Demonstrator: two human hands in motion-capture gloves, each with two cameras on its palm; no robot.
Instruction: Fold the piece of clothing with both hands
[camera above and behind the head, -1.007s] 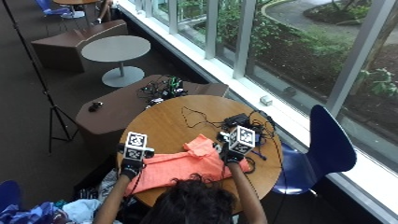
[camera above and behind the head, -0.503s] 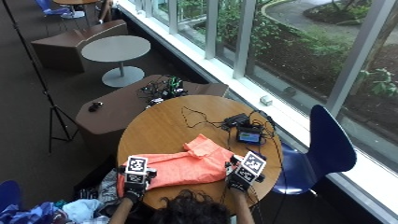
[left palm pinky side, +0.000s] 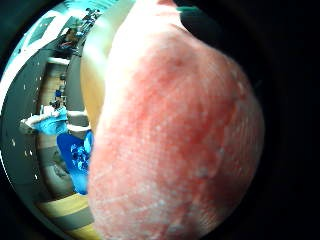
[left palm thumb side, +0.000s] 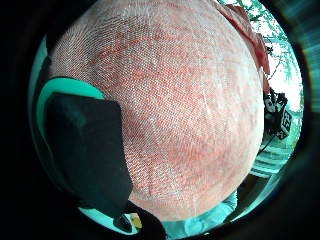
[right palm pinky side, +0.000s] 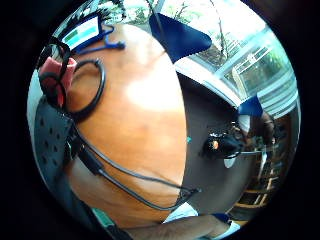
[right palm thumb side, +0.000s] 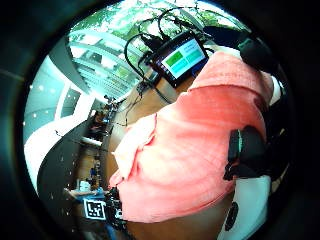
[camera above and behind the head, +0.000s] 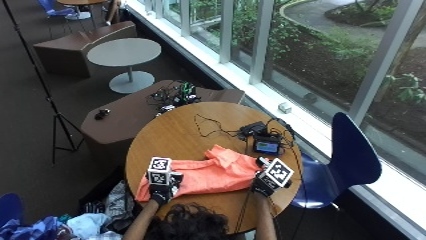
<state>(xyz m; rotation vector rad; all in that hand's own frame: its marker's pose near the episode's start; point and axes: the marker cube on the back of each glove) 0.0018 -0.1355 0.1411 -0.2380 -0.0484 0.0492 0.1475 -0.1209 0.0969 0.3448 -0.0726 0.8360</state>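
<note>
A salmon-orange garment (camera above and behind the head: 208, 175) lies spread across the near part of the round wooden table (camera above and behind the head: 176, 135). My left hand (camera above and behind the head: 160, 186) grips its near left corner. The cloth (left palm thumb side: 180, 100) fills both left palm views, with my thumb (left palm thumb side: 85, 150) against it. My right hand (camera above and behind the head: 267, 181) holds the garment's near right edge. In the right thumb side view the cloth (right palm thumb side: 185, 155) runs away from the palm with a finger (right palm thumb side: 245, 150) curled onto it. Both hands sit at the table's front edge, just ahead of my head.
A small tablet (camera above and behind the head: 267, 146) with a lit screen and black cables (camera above and behind the head: 210, 125) lies beyond the garment near the right hand. A blue chair (camera above and behind the head: 349, 157) stands right of the table. A low brown table (camera above and behind the head: 153, 107) with gear stands behind. Windows run along the right.
Both hands have drawn back from the table's middle to its near edge, and the garment has come with them and now lies flatter and wider. In the last half second they barely moved.
</note>
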